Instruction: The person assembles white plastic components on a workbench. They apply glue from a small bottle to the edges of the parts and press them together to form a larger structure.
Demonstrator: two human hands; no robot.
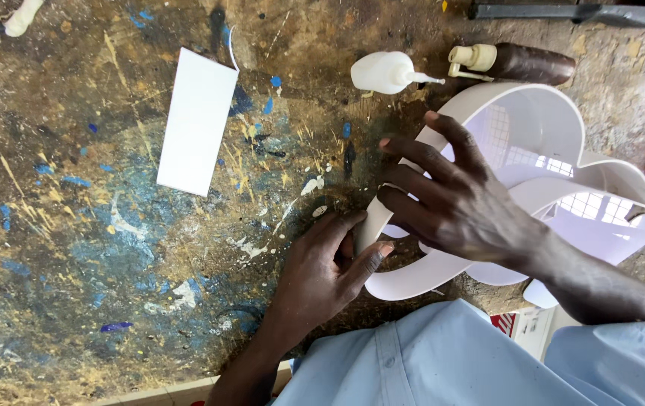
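A white curved plastic letter shell (533, 120) with a thin upright wall stands on the paint-stained workbench (74, 248). My left hand (322, 278) pinches the wall's near left corner between thumb and fingers. My right hand (458, 199) lies across the same wall from the right, fingers spread and pressing its outer face. A white flat base sheet (616, 233) shows under the shell at the right. Light through a grid pattern falls inside the shell.
A white rectangular plastic strip (196, 120) lies flat to the left. A small white glue bottle (388, 72) and a brown bottle with a cream cap (522, 63) lie beyond the shell. A dark metal bar (578, 12) runs along the top right edge.
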